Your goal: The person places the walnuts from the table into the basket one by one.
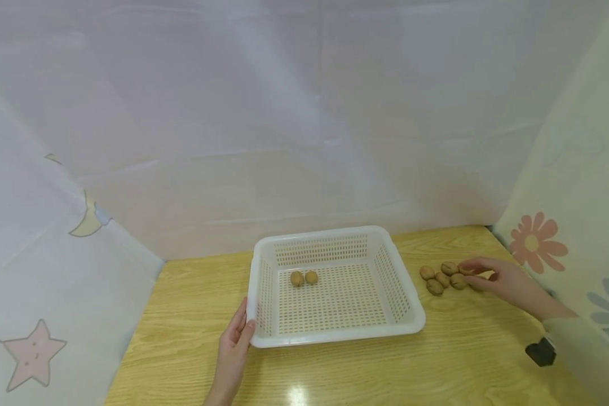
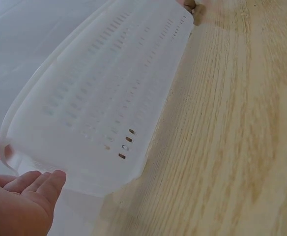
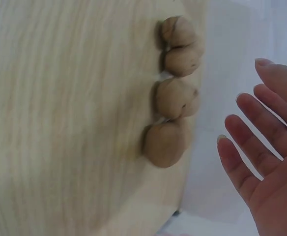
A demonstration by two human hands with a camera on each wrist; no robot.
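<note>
A white plastic basket point(image 1: 335, 336) stands on the table with two walnuts point(image 1: 304, 278) inside, near its left wall. My left hand point(image 1: 232, 341) holds the basket's left front corner, thumb over the rim and fingers underneath; the left wrist view has those fingers point(image 2: 50, 189) below the rim. To the right of the basket lies a cluster of several walnuts point(image 1: 435, 287). Over the right end of that cluster hovers my right hand point(image 1: 507, 285). In the right wrist view its fingers point(image 3: 261, 113) are spread and apart from a row of walnuts point(image 3: 177, 98), holding nothing.
The wooden table point(image 1: 182, 338) ends at a pale cloth backdrop point(image 1: 233, 141) behind. Cloth sides with printed shapes, such as a pink star point(image 1: 35, 355) and a red flower point(image 1: 535, 242), close in the left and right. A dark object point(image 1: 541, 352) is by the right sleeve.
</note>
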